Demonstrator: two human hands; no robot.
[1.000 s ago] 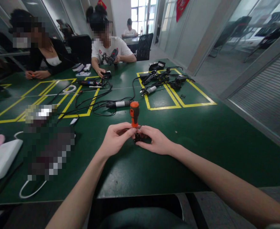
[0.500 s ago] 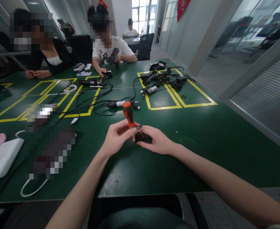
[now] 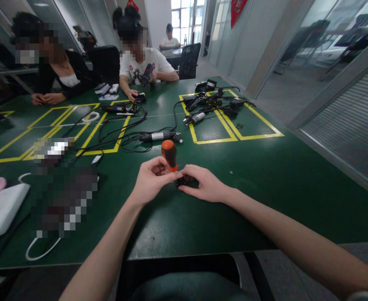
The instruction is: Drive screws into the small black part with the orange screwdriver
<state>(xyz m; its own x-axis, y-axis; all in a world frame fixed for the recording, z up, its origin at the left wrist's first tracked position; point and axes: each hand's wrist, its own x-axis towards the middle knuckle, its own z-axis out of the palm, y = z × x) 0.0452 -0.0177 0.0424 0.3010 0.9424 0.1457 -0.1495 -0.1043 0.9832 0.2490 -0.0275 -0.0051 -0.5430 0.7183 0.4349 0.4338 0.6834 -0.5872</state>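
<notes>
A screwdriver (image 3: 169, 154) with an orange and dark grey handle stands nearly upright, tilted a little to the left. My left hand (image 3: 152, 179) is closed on its lower end, and the tip is hidden behind the fingers. Just to the right, my right hand (image 3: 203, 183) is closed around a small black part (image 3: 180, 181) at the tabletop. Most of that part is covered by my fingers, so its kind does not show. The two hands meet at the fingertips.
Cables and a grey-black tool (image 3: 159, 136) lie beyond my hands on the green table (image 3: 234, 221). More black tools and cords (image 3: 199, 100) sit in yellow-taped boxes. At left are a white device (image 3: 5, 209) and blurred items. Co-workers (image 3: 149, 62) sit across.
The screwdriver handle has tipped left from upright and come slightly lower. My left fingers have shifted over the black part's top, which showed an opening half a second ago. The right hand stays put.
</notes>
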